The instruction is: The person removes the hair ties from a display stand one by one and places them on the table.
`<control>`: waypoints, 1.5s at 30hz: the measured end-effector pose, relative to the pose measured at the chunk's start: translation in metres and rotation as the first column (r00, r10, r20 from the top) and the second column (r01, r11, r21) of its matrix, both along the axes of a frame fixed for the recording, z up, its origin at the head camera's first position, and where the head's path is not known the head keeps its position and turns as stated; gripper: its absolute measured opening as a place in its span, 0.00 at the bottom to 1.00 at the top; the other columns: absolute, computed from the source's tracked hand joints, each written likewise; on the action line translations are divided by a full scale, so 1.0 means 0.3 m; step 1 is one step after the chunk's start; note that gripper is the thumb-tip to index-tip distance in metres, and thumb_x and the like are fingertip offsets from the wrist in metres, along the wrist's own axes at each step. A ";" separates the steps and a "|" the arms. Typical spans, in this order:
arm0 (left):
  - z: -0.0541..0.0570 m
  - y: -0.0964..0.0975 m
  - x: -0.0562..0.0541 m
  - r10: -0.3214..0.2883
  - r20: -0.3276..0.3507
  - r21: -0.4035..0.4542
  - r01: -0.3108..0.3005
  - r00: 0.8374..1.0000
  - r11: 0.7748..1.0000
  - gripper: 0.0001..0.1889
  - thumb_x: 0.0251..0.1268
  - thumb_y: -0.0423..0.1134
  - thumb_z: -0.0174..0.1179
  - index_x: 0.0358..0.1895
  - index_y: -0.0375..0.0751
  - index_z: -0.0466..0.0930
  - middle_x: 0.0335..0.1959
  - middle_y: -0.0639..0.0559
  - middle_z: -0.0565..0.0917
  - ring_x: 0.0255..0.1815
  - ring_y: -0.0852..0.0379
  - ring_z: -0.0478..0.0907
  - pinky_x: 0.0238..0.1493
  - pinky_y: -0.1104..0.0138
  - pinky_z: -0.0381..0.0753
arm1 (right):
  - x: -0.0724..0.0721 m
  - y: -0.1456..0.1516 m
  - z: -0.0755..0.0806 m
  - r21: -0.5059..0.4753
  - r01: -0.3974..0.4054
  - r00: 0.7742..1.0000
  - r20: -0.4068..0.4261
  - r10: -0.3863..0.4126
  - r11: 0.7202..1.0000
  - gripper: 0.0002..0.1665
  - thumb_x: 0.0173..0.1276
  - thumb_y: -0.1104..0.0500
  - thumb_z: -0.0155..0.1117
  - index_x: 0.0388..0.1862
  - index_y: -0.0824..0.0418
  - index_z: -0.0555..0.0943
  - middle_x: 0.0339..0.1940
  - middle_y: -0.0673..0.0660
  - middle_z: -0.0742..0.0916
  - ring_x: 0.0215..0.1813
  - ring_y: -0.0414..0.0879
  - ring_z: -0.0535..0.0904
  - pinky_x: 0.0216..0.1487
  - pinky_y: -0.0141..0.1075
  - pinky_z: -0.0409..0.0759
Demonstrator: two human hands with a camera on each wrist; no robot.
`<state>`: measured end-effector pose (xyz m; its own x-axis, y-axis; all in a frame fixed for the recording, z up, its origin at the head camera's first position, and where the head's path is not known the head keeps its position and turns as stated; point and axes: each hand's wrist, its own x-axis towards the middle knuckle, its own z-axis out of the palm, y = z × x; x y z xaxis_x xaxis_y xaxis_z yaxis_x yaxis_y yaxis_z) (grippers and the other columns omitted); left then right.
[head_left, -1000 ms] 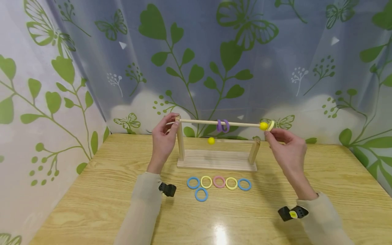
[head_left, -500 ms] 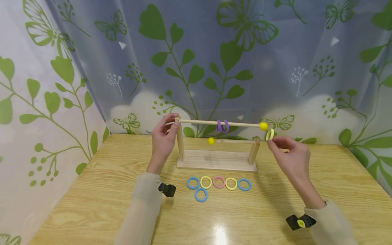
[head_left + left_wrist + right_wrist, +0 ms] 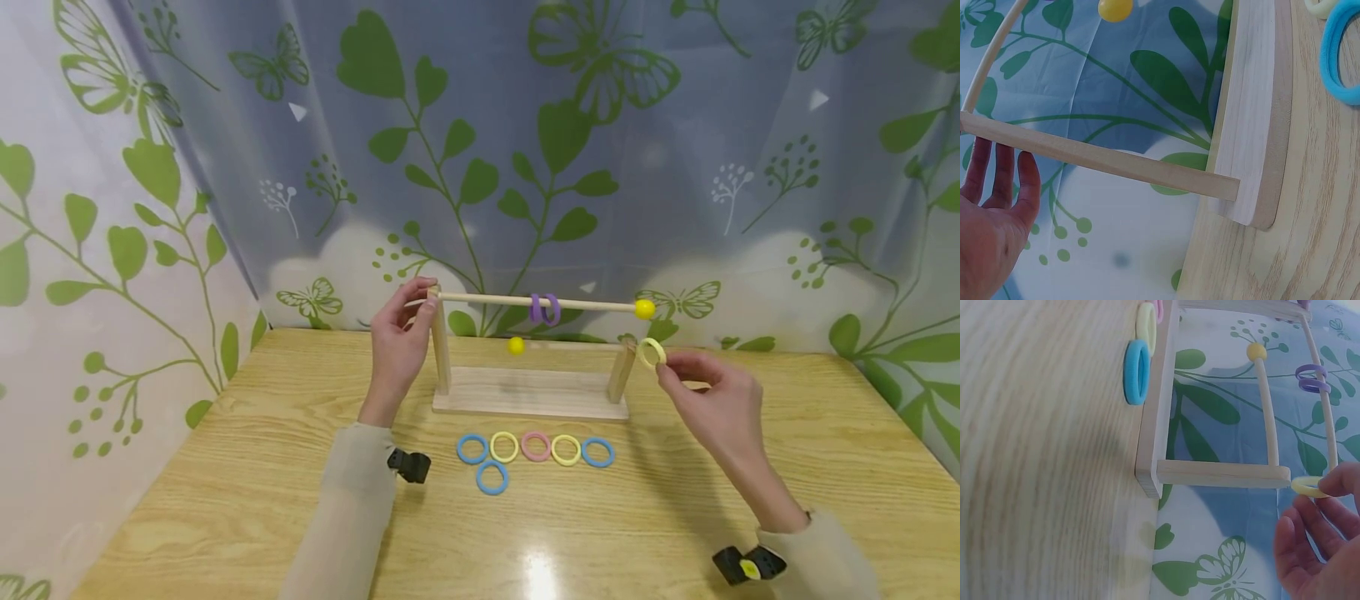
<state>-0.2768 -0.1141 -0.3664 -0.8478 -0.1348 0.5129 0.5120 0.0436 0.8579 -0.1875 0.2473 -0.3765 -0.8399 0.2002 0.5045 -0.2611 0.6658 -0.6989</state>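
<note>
A wooden stand has two upright posts, each with a horizontal rod tipped by a yellow ball. My left hand grips the top of the taller left post, thumb in front and fingers behind. Two purple rings hang around the middle of the upper rod. Between thumb and fingertips my right hand pinches a yellow ring. That ring is off the rod, below the upper yellow ball and right beside the top of the shorter right post.
In front of the stand, several rings lie flat on the wooden table: blue, yellow, a pink ring, yellow and blue in a row. Another blue ring lies just nearer. A leaf-patterned curtain hangs behind.
The right hand has drawn the yellow ring away from the upper rod's ball and lowered it towards the right post's top, turning it more face-on. The left hand stays put.
</note>
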 end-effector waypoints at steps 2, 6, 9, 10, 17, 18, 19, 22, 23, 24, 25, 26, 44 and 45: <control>-0.001 0.000 0.000 0.000 -0.001 0.000 0.000 1.000 1.000 0.14 0.75 0.31 0.57 0.58 0.36 0.82 0.48 0.47 0.83 0.44 0.61 0.82 0.44 0.74 0.83 | 0.005 -0.002 -0.002 0.004 -0.006 1.000 0.009 0.006 1.000 0.09 0.68 0.57 0.70 0.42 0.60 0.90 0.30 0.32 0.86 0.34 0.18 0.79 0.32 0.18 0.80; -0.001 -0.001 -0.001 -0.001 -0.007 0.002 0.001 1.000 1.000 0.13 0.75 0.31 0.58 0.58 0.36 0.82 0.48 0.46 0.83 0.44 0.61 0.83 0.44 0.74 0.83 | 0.016 -0.011 -0.005 0.009 -0.020 1.000 0.018 0.020 1.000 0.10 0.69 0.58 0.70 0.44 0.61 0.90 0.33 0.48 0.91 0.34 0.17 0.79 0.33 0.17 0.79; -0.002 0.000 -0.003 -0.002 -0.013 0.004 0.002 1.000 1.000 0.13 0.75 0.31 0.58 0.58 0.36 0.82 0.48 0.46 0.83 0.44 0.61 0.83 0.44 0.74 0.83 | 0.023 -0.016 -0.011 0.005 -0.040 0.999 0.024 0.039 0.999 0.11 0.69 0.58 0.70 0.46 0.63 0.90 0.37 0.61 0.92 0.34 0.16 0.78 0.32 0.17 0.79; -0.002 0.001 -0.003 -0.001 -0.013 0.005 0.001 1.000 1.000 0.13 0.75 0.31 0.58 0.58 0.36 0.83 0.48 0.46 0.83 0.44 0.61 0.83 0.44 0.74 0.83 | 0.025 -0.018 -0.013 0.000 -0.045 0.999 0.026 0.045 0.999 0.12 0.69 0.58 0.70 0.46 0.63 0.90 0.37 0.63 0.92 0.34 0.16 0.78 0.32 0.17 0.78; 0.000 0.001 -0.002 0.003 -0.018 0.008 -0.003 1.000 1.000 0.13 0.74 0.31 0.58 0.58 0.35 0.83 0.48 0.45 0.83 0.43 0.61 0.83 0.43 0.74 0.83 | 0.033 -0.034 -0.031 0.004 -0.058 0.997 0.049 0.058 0.998 0.11 0.68 0.60 0.70 0.45 0.64 0.90 0.37 0.63 0.92 0.33 0.18 0.80 0.32 0.18 0.80; -0.001 0.001 -0.003 0.005 -0.020 0.007 -0.004 1.000 1.000 0.13 0.74 0.31 0.58 0.58 0.35 0.83 0.48 0.45 0.83 0.43 0.62 0.83 0.43 0.74 0.83 | 0.033 -0.037 -0.034 0.004 -0.063 0.997 0.053 0.063 0.998 0.11 0.68 0.60 0.70 0.45 0.64 0.90 0.36 0.63 0.92 0.33 0.19 0.80 0.32 0.18 0.80; -0.001 0.000 -0.003 0.005 -0.021 0.005 -0.005 1.000 1.000 0.13 0.75 0.31 0.58 0.58 0.35 0.83 0.48 0.45 0.83 0.43 0.62 0.83 0.43 0.74 0.83 | 0.034 -0.041 -0.037 0.002 -0.067 0.996 0.055 0.066 0.998 0.11 0.68 0.60 0.70 0.45 0.65 0.90 0.36 0.63 0.92 0.33 0.19 0.80 0.32 0.18 0.80; -0.001 0.000 -0.005 0.006 -0.023 0.004 -0.006 1.000 1.000 0.13 0.74 0.30 0.58 0.58 0.36 0.83 0.48 0.45 0.83 0.43 0.61 0.83 0.42 0.74 0.83 | 0.038 -0.053 -0.043 -0.011 -0.085 0.994 0.070 0.086 0.996 0.11 0.67 0.61 0.71 0.45 0.65 0.90 0.36 0.63 0.92 0.32 0.20 0.80 0.32 0.19 0.80; 0.000 -0.001 -0.005 0.006 -0.023 0.005 -0.006 1.000 1.000 0.13 0.74 0.30 0.58 0.58 0.36 0.83 0.48 0.45 0.83 0.43 0.61 0.83 0.42 0.74 0.83 | 0.040 -0.057 -0.044 -0.014 -0.089 0.993 0.077 0.090 0.996 0.11 0.67 0.61 0.71 0.45 0.66 0.90 0.36 0.63 0.92 0.32 0.21 0.80 0.32 0.19 0.81; 0.000 -0.001 -0.006 0.006 -0.023 0.006 -0.006 1.000 1.000 0.13 0.74 0.30 0.58 0.58 0.36 0.83 0.48 0.45 0.83 0.43 0.61 0.83 0.42 0.74 0.83 | 0.041 -0.061 -0.045 -0.014 -0.093 0.992 0.085 0.094 0.996 0.11 0.67 0.61 0.71 0.45 0.65 0.90 0.35 0.63 0.92 0.32 0.21 0.81 0.32 0.19 0.81; 0.000 -0.001 -0.006 0.006 -0.023 0.005 -0.006 1.000 1.000 0.13 0.74 0.30 0.58 0.58 0.36 0.83 0.48 0.45 0.83 0.43 0.61 0.83 0.42 0.74 0.83 | 0.043 -0.065 -0.046 -0.014 -0.094 0.991 0.095 0.095 0.995 0.11 0.67 0.61 0.71 0.45 0.65 0.90 0.35 0.63 0.92 0.32 0.21 0.81 0.32 0.19 0.81; 0.000 -0.001 -0.006 0.006 -0.024 0.006 -0.006 1.000 1.000 0.13 0.74 0.30 0.58 0.58 0.36 0.83 0.48 0.45 0.83 0.43 0.61 0.83 0.42 0.74 0.83 | 0.045 -0.069 -0.047 -0.014 -0.097 0.990 0.104 0.098 0.995 0.11 0.67 0.60 0.71 0.46 0.65 0.90 0.36 0.63 0.92 0.32 0.21 0.81 0.32 0.19 0.81; 0.002 0.002 -0.004 0.012 -0.027 0.004 -0.012 1.000 1.000 0.13 0.73 0.30 0.58 0.57 0.35 0.83 0.47 0.43 0.83 0.43 0.61 0.83 0.44 0.74 0.84 | 0.042 -0.127 -0.073 -0.061 -0.204 0.956 0.204 0.212 0.977 0.10 0.67 0.62 0.71 0.45 0.65 0.89 0.35 0.61 0.93 0.33 0.25 0.83 0.36 0.22 0.82; 0.002 0.001 -0.003 0.012 -0.026 0.003 -0.012 1.000 1.000 0.13 0.73 0.30 0.58 0.57 0.36 0.83 0.47 0.43 0.83 0.43 0.62 0.83 0.44 0.74 0.84 | 0.042 -0.131 -0.073 -0.067 -0.210 0.952 0.215 0.220 0.975 0.10 0.67 0.62 0.71 0.45 0.65 0.89 0.36 0.61 0.93 0.33 0.25 0.83 0.36 0.23 0.82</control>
<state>-0.2776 -0.1137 -0.3659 -0.8323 -0.1461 0.5347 0.5340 0.0473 0.8442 -0.1747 0.2080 -0.3984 -0.9545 0.0202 0.2975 -0.2315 0.5788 -0.7820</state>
